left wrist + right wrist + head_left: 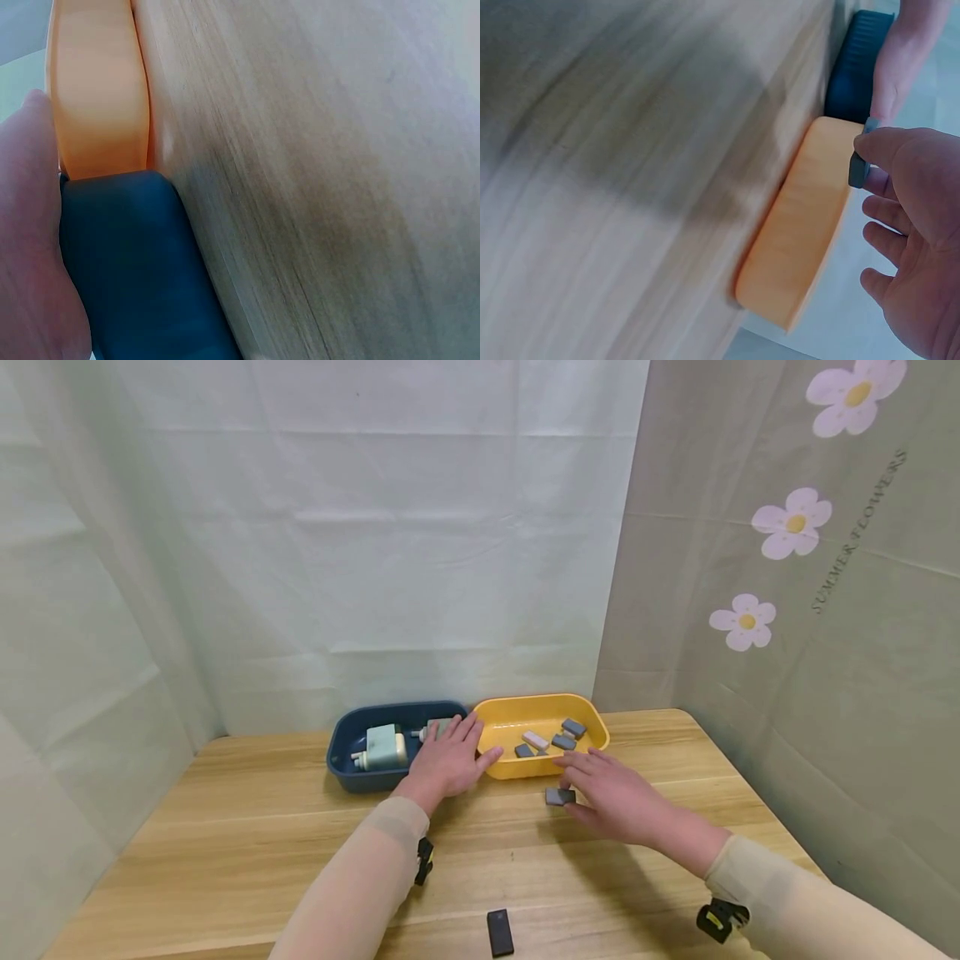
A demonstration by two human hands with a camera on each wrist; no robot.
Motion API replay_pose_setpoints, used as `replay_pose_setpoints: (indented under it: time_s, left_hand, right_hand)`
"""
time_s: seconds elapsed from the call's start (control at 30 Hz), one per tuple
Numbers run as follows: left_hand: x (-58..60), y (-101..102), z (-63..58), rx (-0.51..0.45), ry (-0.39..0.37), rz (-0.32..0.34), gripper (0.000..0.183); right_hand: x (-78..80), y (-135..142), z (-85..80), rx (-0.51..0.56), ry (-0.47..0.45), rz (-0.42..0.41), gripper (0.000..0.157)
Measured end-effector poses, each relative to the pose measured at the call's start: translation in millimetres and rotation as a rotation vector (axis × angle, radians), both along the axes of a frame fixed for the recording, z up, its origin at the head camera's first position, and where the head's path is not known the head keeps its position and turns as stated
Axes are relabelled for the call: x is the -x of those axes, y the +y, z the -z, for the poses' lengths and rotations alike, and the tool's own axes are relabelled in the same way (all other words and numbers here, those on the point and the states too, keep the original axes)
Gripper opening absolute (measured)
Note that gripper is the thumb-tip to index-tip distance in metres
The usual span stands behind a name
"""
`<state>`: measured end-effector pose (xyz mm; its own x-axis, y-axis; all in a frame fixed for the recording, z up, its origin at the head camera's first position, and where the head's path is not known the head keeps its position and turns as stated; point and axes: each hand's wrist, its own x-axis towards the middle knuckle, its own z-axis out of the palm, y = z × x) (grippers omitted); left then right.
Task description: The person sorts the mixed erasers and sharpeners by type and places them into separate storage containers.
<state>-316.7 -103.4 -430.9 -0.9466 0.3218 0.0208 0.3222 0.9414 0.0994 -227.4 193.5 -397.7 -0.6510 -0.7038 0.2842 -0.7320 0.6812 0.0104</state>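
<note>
My right hand (618,797) pinches a small grey rectangular block (559,797) between thumb and forefinger, just in front of the yellow tub (540,768); the right wrist view shows the block (859,169) at the fingertips, other fingers loosely bent. Inside the yellow tub lie several similar grey blocks (564,742) and a pale pinkish one (536,741). My left hand (447,762) lies with fingers extended over the right end of the dark blue tub (360,783), its thumb reaching the yellow tub's rim. A pale green pump-type bottle (382,747) lies in the blue tub; another is partly hidden by the hand.
A black rectangular block (500,933) lies on the wooden table (247,835) near its front. Both tubs stand side by side at the back edge, against a pale curtain (390,568). A flowered curtain (825,693) hangs at the right.
</note>
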Motion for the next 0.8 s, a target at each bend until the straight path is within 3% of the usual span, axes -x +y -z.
replay_pose_setpoints:
  time_s: [0.8]
  left_hand:
    - [0.7, -0.6, 1.7, -0.009, 0.006, 0.005, 0.089]
  right_hand:
    - [26.5, -2.8, -28.1, 0.023, 0.054, 0.025, 0.025]
